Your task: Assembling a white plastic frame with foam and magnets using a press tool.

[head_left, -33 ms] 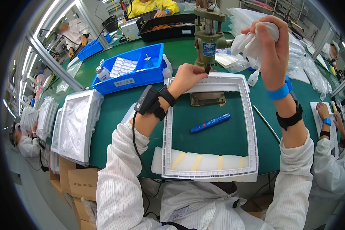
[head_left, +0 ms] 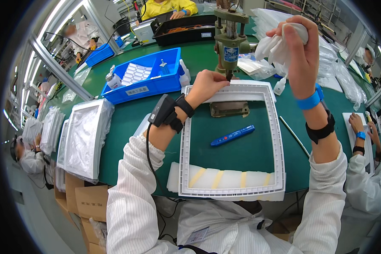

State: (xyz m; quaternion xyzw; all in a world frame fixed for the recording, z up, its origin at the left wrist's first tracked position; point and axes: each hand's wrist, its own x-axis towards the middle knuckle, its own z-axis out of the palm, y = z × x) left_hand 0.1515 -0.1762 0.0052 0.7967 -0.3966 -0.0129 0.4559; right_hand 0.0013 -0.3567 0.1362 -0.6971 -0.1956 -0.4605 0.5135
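Note:
A white rectangular frame (head_left: 185, 156) lies on the bench, its far side under a green bench press (head_left: 230, 42). At that far side, beside the tip of the press, my left hand (head_left: 205, 88) has thumb and fingers pinched together; whatever they hold is too small or hidden. My right hand (head_left: 304, 53) is raised to the right of the press and closed round a crumpled white cloth (head_left: 270, 50). Whether a press lever lies inside the cloth, I cannot tell. Inside the frame's opening rests a blue pen-shaped tool (head_left: 233, 136).
White foam with yellow tape strips (head_left: 207, 178) lies under the frame's near side. A blue bin (head_left: 156, 86) with labels and bottles stands left of the press; bagged frames (head_left: 85, 142) lean farther left. Right are a small white bottle (head_left: 280, 86), a thin rod (head_left: 294, 136) and a co-worker's hands (head_left: 357, 122).

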